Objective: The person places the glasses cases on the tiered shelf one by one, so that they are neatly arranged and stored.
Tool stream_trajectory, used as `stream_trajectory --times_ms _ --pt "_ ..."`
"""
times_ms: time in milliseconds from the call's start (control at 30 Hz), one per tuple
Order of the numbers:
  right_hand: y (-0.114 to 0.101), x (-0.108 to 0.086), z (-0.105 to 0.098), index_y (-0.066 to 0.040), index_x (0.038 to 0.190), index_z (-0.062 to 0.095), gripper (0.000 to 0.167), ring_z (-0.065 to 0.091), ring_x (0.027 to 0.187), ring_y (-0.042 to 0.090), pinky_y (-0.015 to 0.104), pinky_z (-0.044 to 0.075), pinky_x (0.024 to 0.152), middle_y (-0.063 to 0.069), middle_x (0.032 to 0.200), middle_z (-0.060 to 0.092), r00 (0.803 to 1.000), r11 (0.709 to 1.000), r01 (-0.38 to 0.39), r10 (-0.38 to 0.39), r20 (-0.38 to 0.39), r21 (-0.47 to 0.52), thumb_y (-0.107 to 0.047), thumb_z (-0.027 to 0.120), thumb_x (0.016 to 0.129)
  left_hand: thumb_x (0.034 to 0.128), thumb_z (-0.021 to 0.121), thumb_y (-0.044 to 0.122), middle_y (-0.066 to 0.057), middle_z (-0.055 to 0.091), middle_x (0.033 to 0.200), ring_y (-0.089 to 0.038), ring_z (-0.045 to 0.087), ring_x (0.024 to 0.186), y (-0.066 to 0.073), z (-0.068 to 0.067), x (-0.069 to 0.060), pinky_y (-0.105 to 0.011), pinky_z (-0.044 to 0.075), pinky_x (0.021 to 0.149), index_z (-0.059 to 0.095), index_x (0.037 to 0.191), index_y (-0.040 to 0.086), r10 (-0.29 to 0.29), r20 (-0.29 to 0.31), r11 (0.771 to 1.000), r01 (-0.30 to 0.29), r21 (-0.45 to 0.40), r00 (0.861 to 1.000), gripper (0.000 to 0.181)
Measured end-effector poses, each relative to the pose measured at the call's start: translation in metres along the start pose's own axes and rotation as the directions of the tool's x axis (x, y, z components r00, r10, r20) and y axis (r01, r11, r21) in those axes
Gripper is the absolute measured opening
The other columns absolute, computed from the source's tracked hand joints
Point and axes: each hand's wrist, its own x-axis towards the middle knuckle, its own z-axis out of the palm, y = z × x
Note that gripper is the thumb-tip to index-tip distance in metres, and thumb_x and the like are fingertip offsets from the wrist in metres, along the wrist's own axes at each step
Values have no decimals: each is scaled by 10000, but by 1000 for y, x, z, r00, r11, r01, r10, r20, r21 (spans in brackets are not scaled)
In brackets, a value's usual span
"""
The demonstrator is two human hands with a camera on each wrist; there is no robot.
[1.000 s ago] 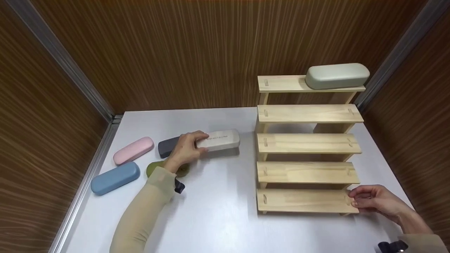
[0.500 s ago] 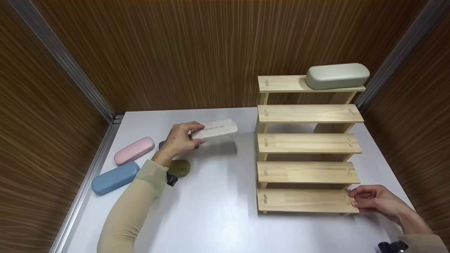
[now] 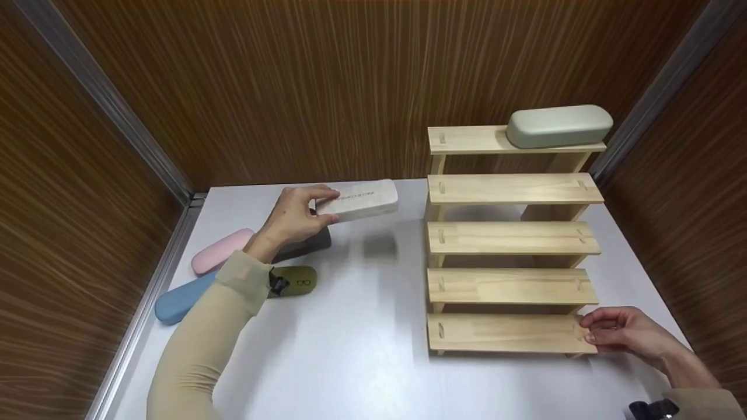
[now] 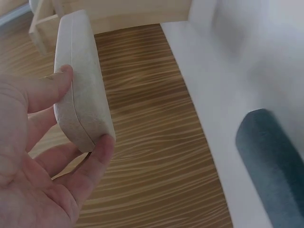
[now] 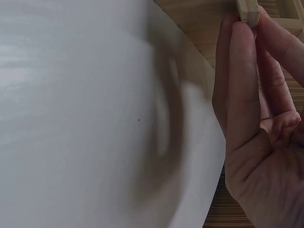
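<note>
My left hand (image 3: 295, 216) pinches one end of a white glasses case (image 3: 365, 200) between thumb and fingers, holding it above the table. The left wrist view shows the thumb on one side of the white case (image 4: 80, 80) and fingertips on its end and far side. My right hand (image 3: 633, 338) pinches the right end of the lowest shelf of a wooden stepped rack (image 3: 508, 333); in the right wrist view its fingertips meet at the shelf board's corner (image 5: 248, 12). A pale green glasses case (image 3: 560, 126) lies on the rack's top shelf, toward the right.
Below and behind the left arm lie a dark grey case (image 3: 306, 245), an olive green case (image 3: 299, 281), a pink case (image 3: 222, 251) and a blue case (image 3: 182, 300), partly covered. Wood-grain panels (image 3: 315, 87) wall the white table (image 3: 344, 350) at the back and both sides.
My left hand has lifted the white glasses case off the table and carried it up toward the back. My right hand stays at the lowest shelf.
</note>
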Motion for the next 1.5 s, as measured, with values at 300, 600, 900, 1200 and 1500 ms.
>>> stream_trajectory --times_ms 300,600,900,1200,1500 --pt "1 1 -2 -258 1170 848 422 790 984 23 214 663 829 -141 1083 845 1000 1000 18 -18 19 12 88 630 1063 930 870 174 -54 797 1430 -199 694 1141 21 -15 15 -269 527 766 799 1404 118 37 -4 999 -37 28 999 483" --pt "2 1 -1 -265 1165 849 392 769 962 12 213 659 818 -168 1075 821 1000 1000 -5 5 -13 -16 56 645 1070 947 870 179 -52 799 1435 -218 746 1018 46 -31 29 -251 539 762 796 1411 120 69 9 997 -69 31 998 473" --pt "2 2 2 -267 1149 849 399 773 954 12 213 661 808 -168 1075 831 1000 1000 -2 2 -10 -5 67 651 1061 954 861 220 -54 786 1463 -190 600 814 63 -46 38 -279 440 696 792 1421 131 89 8 994 -89 58 996 481" --pt "2 2 5 -261 1145 844 415 803 965 30 232 673 812 -130 1082 859 1000 999 18 -19 21 26 91 643 1053 931 867 211 -34 815 1405 -174 604 766 79 -57 49 -241 434 675 812 1389 136 128 10 988 -129 81 992 468" --pt "2 0 5 -250 1140 846 419 803 969 32 220 669 820 -117 1068 858 999 999 24 -25 20 41 103 639 1047 932 855 207 -59 819 1395 -184 634 801 94 -57 62 -225 434 673 818 1379 140 139 30 986 -142 83 990 453"
